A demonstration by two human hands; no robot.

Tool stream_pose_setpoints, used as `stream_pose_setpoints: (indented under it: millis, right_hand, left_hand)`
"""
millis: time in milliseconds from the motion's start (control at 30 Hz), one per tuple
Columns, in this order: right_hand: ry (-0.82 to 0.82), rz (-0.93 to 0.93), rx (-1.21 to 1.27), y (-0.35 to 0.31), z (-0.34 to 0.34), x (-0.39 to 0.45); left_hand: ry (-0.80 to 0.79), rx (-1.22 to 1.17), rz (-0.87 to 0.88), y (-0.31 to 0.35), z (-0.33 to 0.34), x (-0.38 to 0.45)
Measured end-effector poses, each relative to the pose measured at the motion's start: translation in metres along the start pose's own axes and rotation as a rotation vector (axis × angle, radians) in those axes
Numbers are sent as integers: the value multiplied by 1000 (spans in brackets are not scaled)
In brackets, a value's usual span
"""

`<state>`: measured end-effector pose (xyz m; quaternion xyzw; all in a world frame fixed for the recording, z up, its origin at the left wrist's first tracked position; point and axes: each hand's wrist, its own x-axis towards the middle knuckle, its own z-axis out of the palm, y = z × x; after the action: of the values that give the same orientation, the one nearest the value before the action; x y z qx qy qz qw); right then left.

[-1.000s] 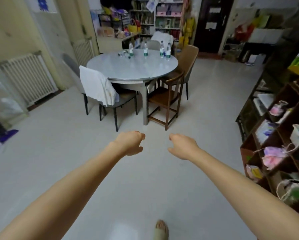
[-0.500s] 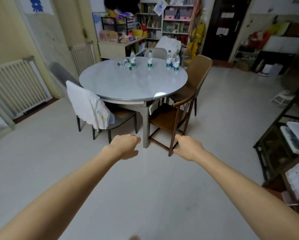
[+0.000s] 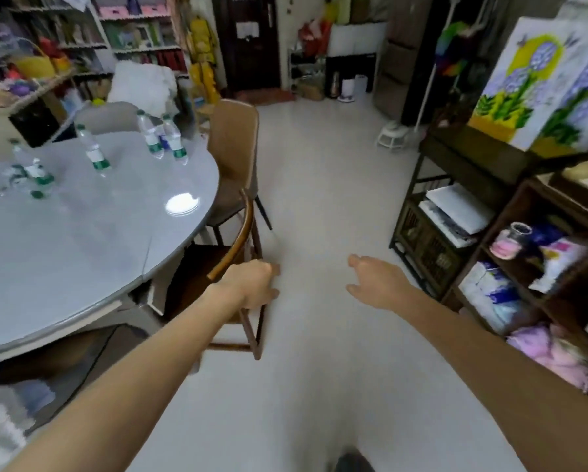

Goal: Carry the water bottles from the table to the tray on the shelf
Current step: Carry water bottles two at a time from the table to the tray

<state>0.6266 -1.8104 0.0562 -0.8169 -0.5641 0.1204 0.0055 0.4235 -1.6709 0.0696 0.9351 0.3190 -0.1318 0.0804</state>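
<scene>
While blurred, water bottles (image 3: 93,151) apparently stand upright on table (image 3: 81,240).

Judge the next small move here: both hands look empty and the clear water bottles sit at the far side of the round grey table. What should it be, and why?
Probably keep walking past the wooden chair toward the far edge of the round grey table. Both the left hand and right hand hold nothing, and the clear green-labelled water bottles stand beyond arm's reach.

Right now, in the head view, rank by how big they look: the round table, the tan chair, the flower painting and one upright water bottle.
1. round table
2. and 3. tan chair and flower painting: look alike, and the painting is cut off by the frame
4. water bottle
</scene>
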Motion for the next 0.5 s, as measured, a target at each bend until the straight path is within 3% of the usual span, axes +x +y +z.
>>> stream_pose_setpoints:
  millis: [200, 500]
  right_hand:
    - [-47, 63, 6, 82, -3, 146]
    - [-135, -101, -65, 119, -57, 405]
  left_hand:
    - [-35, 2, 87, -10, -16, 188]
    - [-56, -83, -82, -79, -66, 388]
